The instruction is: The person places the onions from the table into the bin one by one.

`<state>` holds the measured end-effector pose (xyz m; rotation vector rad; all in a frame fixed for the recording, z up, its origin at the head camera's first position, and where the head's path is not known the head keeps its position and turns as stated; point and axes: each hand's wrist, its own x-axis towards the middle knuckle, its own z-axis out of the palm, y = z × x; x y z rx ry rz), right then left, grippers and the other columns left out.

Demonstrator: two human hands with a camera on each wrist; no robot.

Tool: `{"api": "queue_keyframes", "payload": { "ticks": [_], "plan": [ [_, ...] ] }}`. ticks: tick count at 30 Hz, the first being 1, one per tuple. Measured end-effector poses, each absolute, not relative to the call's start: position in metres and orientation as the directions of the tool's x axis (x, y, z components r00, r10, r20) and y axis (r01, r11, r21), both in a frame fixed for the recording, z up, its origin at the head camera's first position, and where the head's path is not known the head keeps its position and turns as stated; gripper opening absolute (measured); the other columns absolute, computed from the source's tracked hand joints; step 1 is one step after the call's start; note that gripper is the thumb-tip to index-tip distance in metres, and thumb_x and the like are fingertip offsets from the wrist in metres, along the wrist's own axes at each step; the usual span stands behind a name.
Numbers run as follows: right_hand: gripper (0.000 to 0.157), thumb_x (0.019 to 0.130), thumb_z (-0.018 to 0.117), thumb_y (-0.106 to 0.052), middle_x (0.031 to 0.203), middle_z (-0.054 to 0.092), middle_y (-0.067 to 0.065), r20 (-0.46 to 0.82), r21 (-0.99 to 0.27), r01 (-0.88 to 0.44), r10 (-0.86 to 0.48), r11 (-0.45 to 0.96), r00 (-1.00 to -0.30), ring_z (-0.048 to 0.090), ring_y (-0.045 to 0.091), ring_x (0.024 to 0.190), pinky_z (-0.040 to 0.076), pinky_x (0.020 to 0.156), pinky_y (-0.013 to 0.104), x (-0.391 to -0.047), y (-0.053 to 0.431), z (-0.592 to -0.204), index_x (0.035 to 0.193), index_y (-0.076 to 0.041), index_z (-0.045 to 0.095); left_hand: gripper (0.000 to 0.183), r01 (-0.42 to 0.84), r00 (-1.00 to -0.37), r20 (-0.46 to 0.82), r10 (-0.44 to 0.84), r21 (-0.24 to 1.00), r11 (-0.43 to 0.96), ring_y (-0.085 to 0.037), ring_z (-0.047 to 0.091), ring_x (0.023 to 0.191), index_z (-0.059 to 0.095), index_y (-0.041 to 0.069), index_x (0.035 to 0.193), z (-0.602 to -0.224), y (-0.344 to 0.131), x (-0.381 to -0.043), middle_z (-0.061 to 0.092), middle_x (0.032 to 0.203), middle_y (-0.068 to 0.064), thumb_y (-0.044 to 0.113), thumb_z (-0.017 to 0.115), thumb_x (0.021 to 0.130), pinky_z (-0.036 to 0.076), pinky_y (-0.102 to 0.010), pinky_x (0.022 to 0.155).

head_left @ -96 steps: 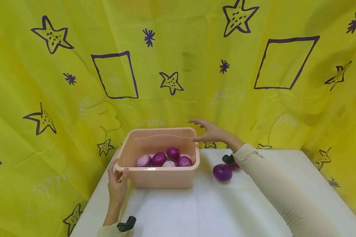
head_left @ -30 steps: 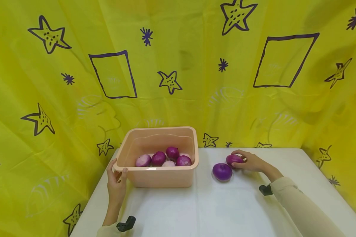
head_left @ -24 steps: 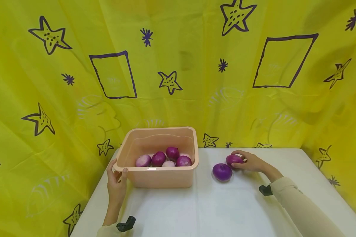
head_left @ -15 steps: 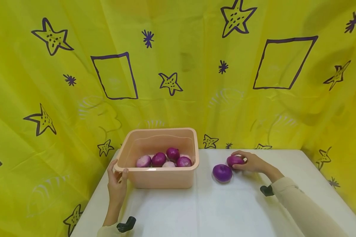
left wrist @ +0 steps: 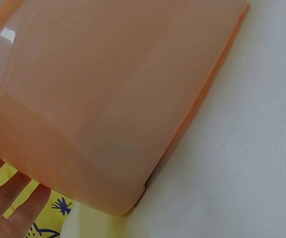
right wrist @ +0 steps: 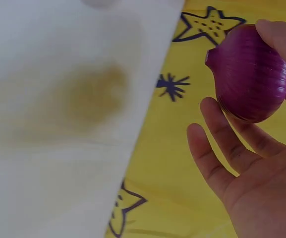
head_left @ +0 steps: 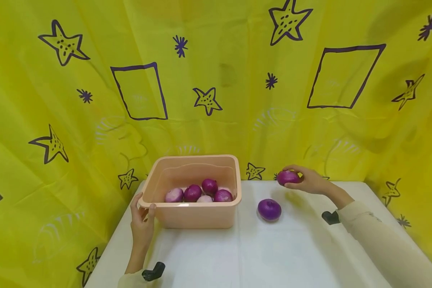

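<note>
My right hand (head_left: 311, 182) holds a red onion (head_left: 288, 178) above the back right of the table, pinched between thumb and fingers. In the right wrist view that onion (right wrist: 252, 74) shows its stem end, with two fingers spread below it. A second, darker purple onion (head_left: 269, 210) lies on the table nearer to me. At the left front corner of a peach plastic tub (head_left: 194, 218), my left hand (head_left: 142, 224) grips the rim, thumb in front. Several onions (head_left: 193, 193) lie inside the tub. The left wrist view shows the tub's wall (left wrist: 108, 109) beside the fingers.
A white-covered table (head_left: 216, 256) carries the tub and the loose onion. Behind it hangs a yellow curtain (head_left: 230, 132) with stars and squares, close to the table's back edge. A dark device (head_left: 153, 272) is worn at each wrist.
My right hand moved from above the tub's right side to the onion on the table, took hold of it and has lifted it. The left hand has stayed on the tub.
</note>
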<state>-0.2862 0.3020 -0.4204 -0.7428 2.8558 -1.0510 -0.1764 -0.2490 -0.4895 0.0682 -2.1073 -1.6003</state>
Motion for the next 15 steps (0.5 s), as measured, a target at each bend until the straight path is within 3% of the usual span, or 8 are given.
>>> {"api": "queue_keyframes", "payload": {
  "ticks": [8, 15],
  "plan": [
    [0.054, 0.091, 0.080, -0.023, 0.121, 0.067, 0.022, 0.239, -0.571, -0.480, -0.425, 0.666, -0.873, 0.067, 0.032, 0.095, 0.058, 0.074, 0.031, -0.294, 0.301, -0.385, 0.137, -0.005, 0.058, 0.064, 0.255, -0.877, 0.353, -0.326, 0.917, 0.307, -0.044, 0.051, 0.133, 0.026, 0.022, 0.160, -0.490, -0.250, -0.178, 0.034, 0.164, -0.016, 0.022, 0.058, 0.105, 0.044, -0.005, 0.086],
    [0.056, 0.092, 0.079, -0.026, 0.126, 0.065, 0.020, 0.235, -0.555, -0.471, -0.413, 0.686, -0.880, 0.065, 0.037, 0.101, 0.057, 0.078, 0.037, -0.294, 0.297, -0.354, 0.140, -0.010, 0.057, 0.062, 0.244, -0.881, 0.344, -0.326, 0.919, 0.310, -0.047, 0.051, 0.132, 0.026, 0.017, 0.159, -0.482, -0.246, -0.173, 0.034, 0.163, -0.020, 0.020, 0.056, 0.105, 0.043, -0.005, 0.086]
  ]
}}
